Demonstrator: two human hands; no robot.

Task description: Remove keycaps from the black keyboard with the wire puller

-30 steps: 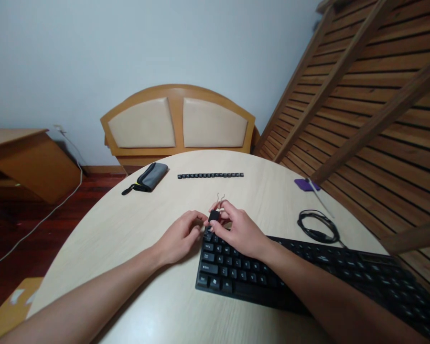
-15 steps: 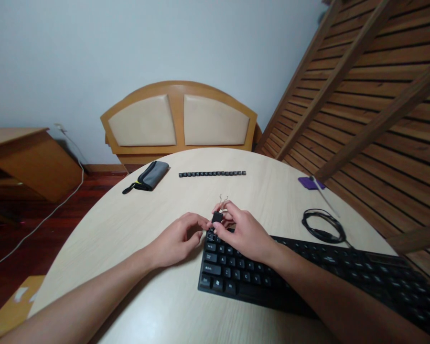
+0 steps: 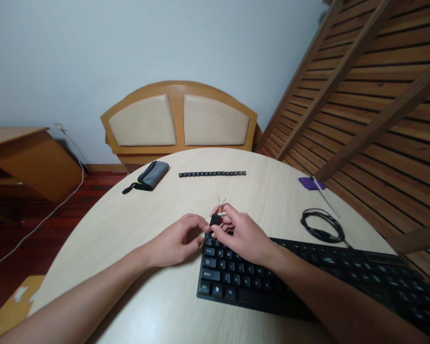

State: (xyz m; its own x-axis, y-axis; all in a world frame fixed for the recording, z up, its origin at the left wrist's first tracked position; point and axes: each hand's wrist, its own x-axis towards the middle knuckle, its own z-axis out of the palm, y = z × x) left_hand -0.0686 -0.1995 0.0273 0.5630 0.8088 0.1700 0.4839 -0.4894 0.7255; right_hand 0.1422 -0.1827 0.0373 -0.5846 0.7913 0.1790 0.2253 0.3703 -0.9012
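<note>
A black keyboard (image 3: 243,295) lies on the round table, its left end in front of me. At its upper left corner my right hand (image 3: 244,236) pinches a keycap puller (image 3: 215,220) with a black body and two thin wire prongs that point away from me. My left hand (image 3: 177,239) reaches that same corner from the left, fingers bent, thumb apart from the index finger. Its fingertips touch or nearly touch the corner and the puller; which, I cannot tell. My right hand hides part of the upper key rows.
A row of small black keycaps (image 3: 212,174) lies across the table's far part. A grey pouch (image 3: 155,175) sits at far left. On the right are a coiled black cable (image 3: 322,234), a purple cloth-like item (image 3: 308,183) and a thin pale stick (image 3: 326,198).
The keyboard's left end has shifted slightly toward me. My right hand and the keycap puller have moved a little left. My left hand has barely moved.
</note>
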